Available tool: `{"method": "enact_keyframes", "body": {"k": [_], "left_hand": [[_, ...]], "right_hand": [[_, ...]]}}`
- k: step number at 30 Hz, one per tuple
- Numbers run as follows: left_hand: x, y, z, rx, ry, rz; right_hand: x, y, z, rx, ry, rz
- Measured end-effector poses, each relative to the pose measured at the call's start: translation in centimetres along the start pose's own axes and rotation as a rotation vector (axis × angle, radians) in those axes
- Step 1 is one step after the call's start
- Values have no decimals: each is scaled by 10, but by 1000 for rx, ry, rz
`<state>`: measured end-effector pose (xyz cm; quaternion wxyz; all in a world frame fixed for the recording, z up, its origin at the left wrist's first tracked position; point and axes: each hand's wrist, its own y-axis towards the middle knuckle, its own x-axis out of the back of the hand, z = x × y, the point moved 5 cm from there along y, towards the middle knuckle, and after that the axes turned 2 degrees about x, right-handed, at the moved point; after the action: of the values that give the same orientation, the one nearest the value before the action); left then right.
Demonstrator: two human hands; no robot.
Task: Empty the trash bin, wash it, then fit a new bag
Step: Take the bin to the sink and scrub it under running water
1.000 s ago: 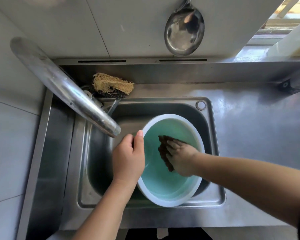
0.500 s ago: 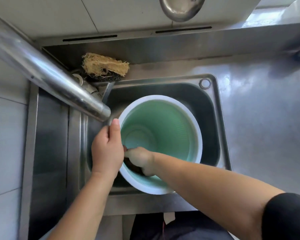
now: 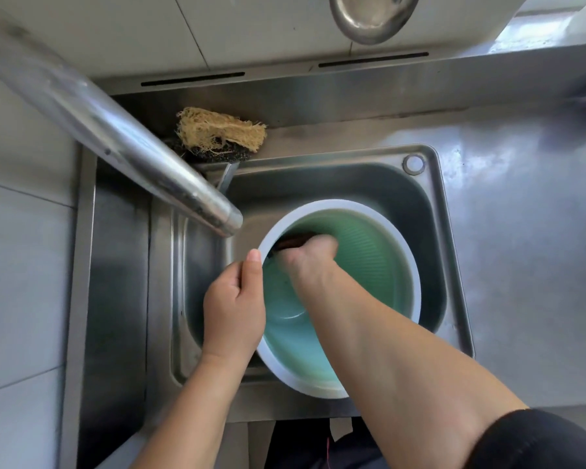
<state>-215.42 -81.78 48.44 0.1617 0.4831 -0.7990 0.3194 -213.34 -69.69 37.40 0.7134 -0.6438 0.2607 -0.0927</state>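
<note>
Left hand [image 3: 232, 311] grips the bin [image 3: 410, 262] rim. Right hand [image 3: 313, 257] presses a dark scourer [image 3: 290, 242] inside, just beyond that grip. Advice: brace rim, scrub in overlapping arcs.

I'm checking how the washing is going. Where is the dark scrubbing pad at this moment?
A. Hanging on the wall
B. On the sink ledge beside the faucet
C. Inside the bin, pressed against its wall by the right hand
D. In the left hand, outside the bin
C: the right hand reaches into the bin and holds the dark scrubbing pad against the inner wall, while the left hand grips the rim.
</note>
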Motion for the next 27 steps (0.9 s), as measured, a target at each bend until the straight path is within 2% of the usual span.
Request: {"method": "enact_keyframes", "body": {"k": [4, 8, 11, 16, 18, 20, 23, 27], "left_hand": [[4, 2, 5, -22, -51, 39], [-1, -4, 2, -104, -43, 83], [-3, 0, 5, -95, -80, 63], [3, 10, 5, -72, -71, 28], [1, 11, 6, -48, -59, 42], [-3, 10, 6, -25, -49, 57], [-7, 11, 8, 9, -61, 63], [-10, 16, 11, 40, -54, 75]], "right_hand": [[3, 6, -25, 57, -114, 66], [30, -7, -45, 8, -499, 202], [55, -17, -50, 36, -1030, 335], [95, 3, -31, 147, -2194, 550], [111, 21, -17, 110, -2624, 596], [123, 41, -3, 55, -2955, 629], [130, 61, 9, 18, -3218, 554], [120, 64, 18, 260, -3212, 17]]}}
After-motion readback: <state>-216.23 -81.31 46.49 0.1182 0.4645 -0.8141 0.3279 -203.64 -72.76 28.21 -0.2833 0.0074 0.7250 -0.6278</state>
